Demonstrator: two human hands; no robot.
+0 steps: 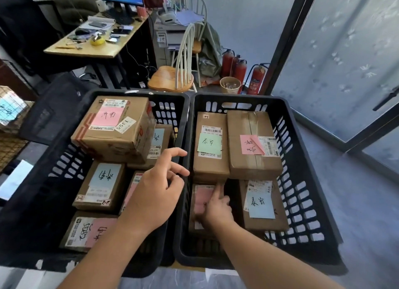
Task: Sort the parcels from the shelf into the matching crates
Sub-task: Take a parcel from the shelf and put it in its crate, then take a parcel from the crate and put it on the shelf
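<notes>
Right hand (216, 209) low in right crate (302, 202), index finger stretched, presses pink-label parcel (201, 199) at near-left corner; grip not visible. Left hand (157, 191) above crate walls, fingers loose, holds nothing. Advice: push parcel flat, label up, clear of green-label parcel (210, 146).

The right hand (216, 206) covers most of the pink-noted parcel (201, 199) at about six o'clock, its writing unreadable. The left hand (157, 189) hides much of a parcel (135, 185) in the left crate (54, 159). At nine o'clock, a blurred blue-labelled wire basket (9, 111) is cut by the edge.
</notes>
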